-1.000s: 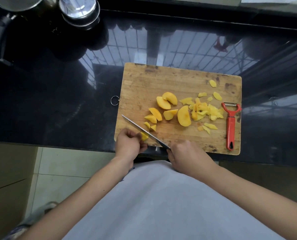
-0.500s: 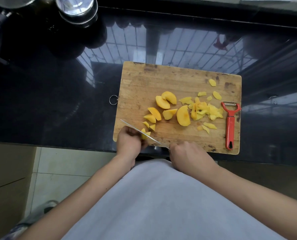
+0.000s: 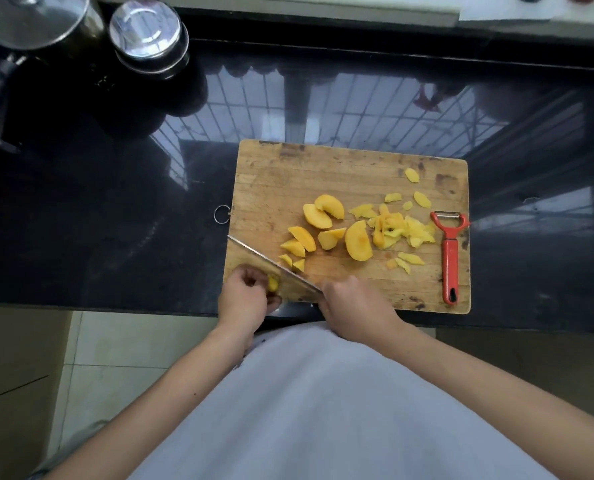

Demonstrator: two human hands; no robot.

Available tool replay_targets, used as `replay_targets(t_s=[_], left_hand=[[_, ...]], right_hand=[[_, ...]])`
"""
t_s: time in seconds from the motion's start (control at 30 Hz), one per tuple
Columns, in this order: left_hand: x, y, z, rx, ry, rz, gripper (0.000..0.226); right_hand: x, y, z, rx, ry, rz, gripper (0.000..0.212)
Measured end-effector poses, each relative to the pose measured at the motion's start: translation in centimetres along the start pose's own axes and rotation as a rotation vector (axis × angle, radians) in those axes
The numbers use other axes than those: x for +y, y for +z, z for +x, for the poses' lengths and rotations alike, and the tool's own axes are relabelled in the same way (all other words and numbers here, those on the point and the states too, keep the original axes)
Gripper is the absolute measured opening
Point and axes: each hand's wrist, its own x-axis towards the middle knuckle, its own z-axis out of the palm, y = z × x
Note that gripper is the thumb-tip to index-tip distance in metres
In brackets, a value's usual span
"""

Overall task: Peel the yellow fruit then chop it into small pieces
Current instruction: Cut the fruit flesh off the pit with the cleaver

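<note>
1. I see the yellow fruit piece (image 3: 273, 283) at the cutting board's (image 3: 309, 174) near-left corner, pinched by the left hand's (image 3: 245, 299) fingers.
2. Right hand (image 3: 354, 308) grips the knife (image 3: 271, 263); blade beside the piece.
3. Slices (image 3: 357, 240) mid-board; red peeler (image 3: 449, 251) along its right edge.

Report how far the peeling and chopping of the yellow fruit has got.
Peeling looks done: peels lie heaped beside the idle red peeler. Chopping is underway: the left hand pinches a fruit piece while the right hand holds the knife against it. Left: several large slices on the cutting board are uncut.
</note>
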Motion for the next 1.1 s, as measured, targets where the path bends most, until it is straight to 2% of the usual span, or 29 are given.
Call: replay_targets(t_s=[0.1,0.2,0.3,0.37,0.43,0.53,0.63,0.7,0.73,0.77,0.83,0.9,0.93,1.0,1.1], left_hand=[[0.6,-1.2,0.5,0.044,0.058,0.059,0.017],[1.6,-2.6,1.5,0.058,0.221,0.296,0.018],[2.4,-3.9,2.3,-0.075,0.418,0.549,0.024],[2.9,-4.1,2.1,-0.166,0.521,0.686,0.027],[3.1,-3.8,1.2,-0.242,0.536,0.776,0.023],[2.6,-3.6,1.0,-0.241,0.622,0.955,0.018],[4.1,-4.5,1.6,-0.088,0.525,0.842,0.010],[6.5,-5.7,1.5,0.085,0.379,0.568,0.007],[7.8,-6.3,0.8,0.123,0.362,0.474,0.007],[8.8,-6.7,-0.1,0.100,0.409,0.454,0.008],[10.6,-5.6,-3.0,-0.164,0.567,0.526,0.018],[10.2,-3.0,-5.0,-0.443,0.583,0.662,0.024],[9.5,-1.7,-4.9,-0.502,0.590,0.754,0.023],[8.2,0.3,-3.3,-0.492,0.615,0.849,0.021],[8.3,0.8,-1.7,-0.402,0.593,0.806,0.021]], right_hand=[[0.8,-0.9,-0.5,0.091,-0.083,-0.078,0.019],[2.3,-1.8,-1.1,0.183,-0.175,-0.205,0.012],[4.4,-1.7,-1.7,0.203,-0.226,-0.303,0.040],[5.5,-1.7,-1.9,0.251,-0.251,-0.334,0.049],[6.4,-1.9,-2.2,0.315,-0.263,-0.354,0.045],[7.3,-2.7,-3.2,0.393,-0.284,-0.351,0.036],[8.0,-3.4,-3.8,0.401,-0.277,-0.383,0.041],[8.0,-3.2,-4.0,0.373,-0.264,-0.384,0.044],[8.0,-3.0,-3.8,0.353,-0.263,-0.380,0.043],[7.9,-2.6,-3.6,0.323,-0.257,-0.381,0.042],[7.6,-2.0,-3.1,0.269,-0.237,-0.392,0.038],[6.9,-1.6,-2.9,0.284,-0.261,-0.378,0.037],[6.5,-1.6,-2.7,0.285,-0.277,-0.384,0.036],[5.7,-1.4,-2.4,0.275,-0.297,-0.402,0.034],[5.5,-0.8,-2.4,0.269,-0.292,-0.358,0.031]])
